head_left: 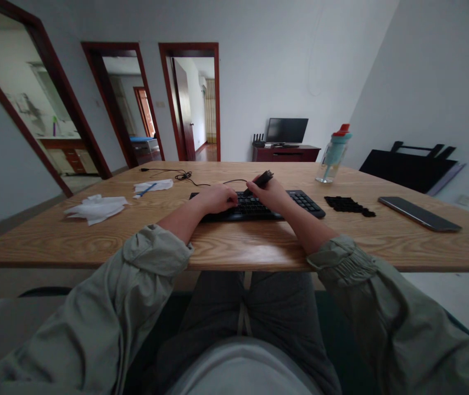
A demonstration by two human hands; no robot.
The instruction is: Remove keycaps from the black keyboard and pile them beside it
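A black keyboard [255, 213] lies across the table in front of me. My left hand [219, 198] is at its left half, fingers curled down at the keys; whatever they may hold is hidden. My right hand [271, 193] grips a thick black stick-like tool [264, 179] above the middle of the keyboard. The tool is tilted, its upper end pointing up and right with short prongs or bristles showing, its lower end down at the keys. To the right of the keyboard lies a flat cluster of small black pieces [347, 204], which look like keycaps.
Crumpled white tissues [98, 208] lie at the left, with a blue stick [147, 190] on another tissue [158, 185]. The keyboard cable [184, 175] coils behind. At the right stand a water bottle [333, 156] and a dark flat phone-like slab [419, 213]. The wooden table's front edge [251, 264] is near my lap.
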